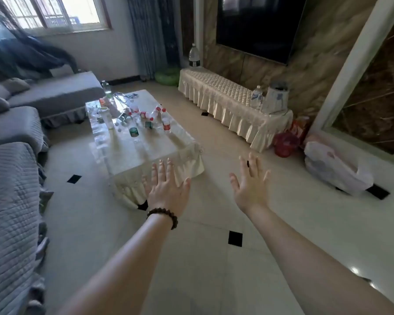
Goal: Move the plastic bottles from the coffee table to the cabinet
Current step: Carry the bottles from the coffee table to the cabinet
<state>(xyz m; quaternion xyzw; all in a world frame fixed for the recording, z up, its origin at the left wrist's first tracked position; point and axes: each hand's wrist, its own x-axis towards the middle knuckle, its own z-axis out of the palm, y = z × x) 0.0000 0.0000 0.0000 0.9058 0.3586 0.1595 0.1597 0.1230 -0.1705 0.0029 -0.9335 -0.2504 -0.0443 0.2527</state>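
Note:
Several clear plastic bottles with red or green labels (pixel 166 121) stand and lie on the far half of the coffee table (pixel 146 153), which wears a cream cloth. The long low cabinet (pixel 223 96) under the TV stands to the right, also draped in cream cloth, with one bottle (pixel 256 96) on its near end. My left hand (pixel 167 187), with a bead bracelet on the wrist, is stretched out flat with fingers apart over the table's near corner. My right hand (pixel 250 183) is held out over the floor, fingers spread, holding nothing.
A grey sofa (pixel 11 178) runs along the left. A big water jug (pixel 194 56) stands at the cabinet's far end, a grey covered object (pixel 276 97) at its near end. Red and white bags (pixel 337 169) lie on the floor by the right wall. Tiled floor separates table and cabinet.

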